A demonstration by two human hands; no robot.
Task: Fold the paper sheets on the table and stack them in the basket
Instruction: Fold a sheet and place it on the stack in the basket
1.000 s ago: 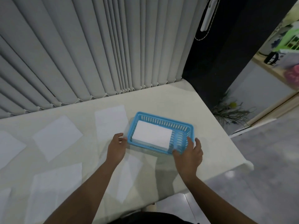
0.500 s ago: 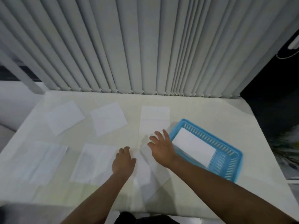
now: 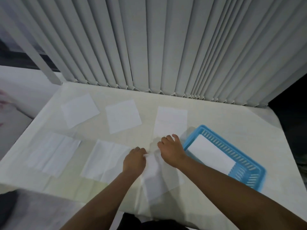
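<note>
A thin white paper sheet (image 3: 154, 178) lies at the table's near edge, between my two hands. My left hand (image 3: 134, 161) has its fingers curled at the sheet's upper left corner and pinches it. My right hand (image 3: 172, 150) rests flat on the sheet's upper right part, fingers fairly straight. To the right stands the blue slotted basket (image 3: 249, 173), turned at an angle, with a folded white paper (image 3: 211, 153) lying flat inside it.
Several more unfolded sheets lie on the cream tablecloth: at far left (image 3: 79, 110), far middle (image 3: 123, 116), just beyond my right hand (image 3: 170, 122), near left (image 3: 53, 153) and beside my left hand (image 3: 103, 160). Grey vertical blinds (image 3: 149, 47) hang along the table's far edge.
Both hands left the basket's ends and moved left to the nearest sheet. My view swung left, so the basket now sits at the right. The left hand's fingers have closed on the sheet's corner.
</note>
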